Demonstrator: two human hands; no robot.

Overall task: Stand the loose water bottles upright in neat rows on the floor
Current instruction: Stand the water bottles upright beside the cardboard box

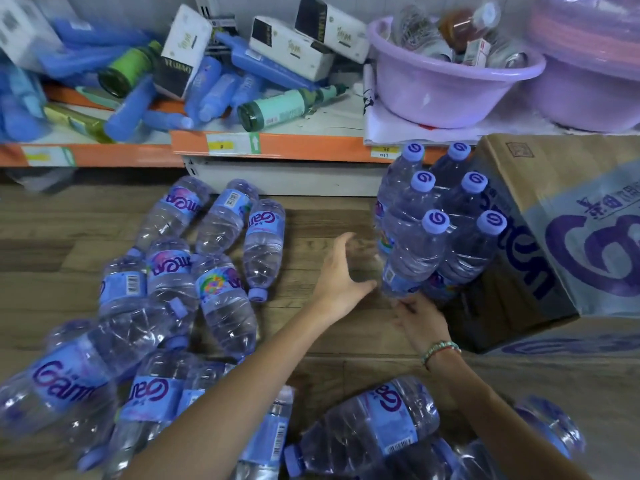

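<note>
Several clear water bottles with blue labels and purple caps stand upright in two rows (440,216) on the wood floor, beside a cardboard box. My left hand (341,271) hovers spread just left of the nearest upright bottle (412,258), fingers straight and holding nothing. My right hand (420,322) touches the base of that same bottle with its fingertips. Many loose bottles lie on their sides in a pile (173,299) to the left. Another fallen bottle (367,427) lies near the bottom, under my right forearm.
A cardboard box (561,237) printed with purple lettering sits to the right of the rows. Behind is a low orange-edged shelf (277,145) with fallen blue and green bottles and white boxes, and purple basins (446,81) full of items. Bare floor (318,216) lies between pile and rows.
</note>
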